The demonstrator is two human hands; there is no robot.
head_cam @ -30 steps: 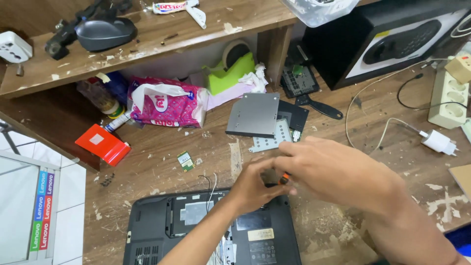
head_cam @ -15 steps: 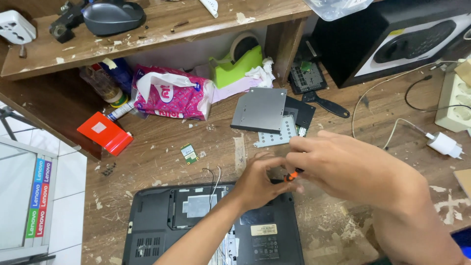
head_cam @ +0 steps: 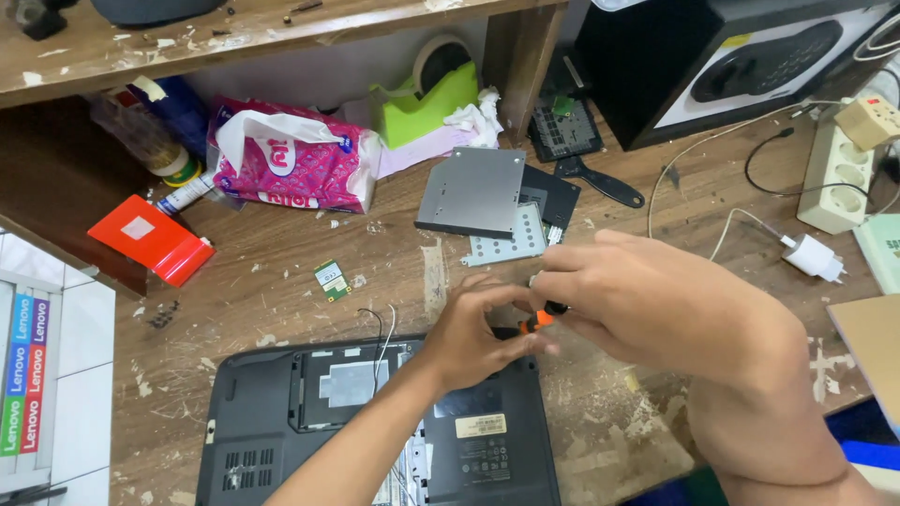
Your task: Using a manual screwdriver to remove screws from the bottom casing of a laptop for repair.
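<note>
A black laptop [head_cam: 281,431] lies upside down at the table's near edge with its bottom panel open. Just above its far edge my left hand [head_cam: 473,337] and my right hand [head_cam: 647,305] meet around a small tool with an orange and black handle [head_cam: 537,319]. My right hand grips the handle from the right; my left-hand fingers pinch its near end. The tool's tip is hidden by my fingers. Two thin wires [head_cam: 380,328] rise from the laptop's opening beside my left hand.
A grey optical drive [head_cam: 469,192], a perforated metal plate [head_cam: 506,239] and a black cover lie behind my hands. A small green circuit card [head_cam: 331,278], a pink tissue pack [head_cam: 291,164], a red box [head_cam: 150,239], a green tape dispenser [head_cam: 427,98], a power strip [head_cam: 834,173] and a white charger [head_cam: 811,255] surround them.
The view has tilted down and the desk items sit higher in the frame. My two hands stay joined on the orange-handled tool, shifted slightly to the right.
</note>
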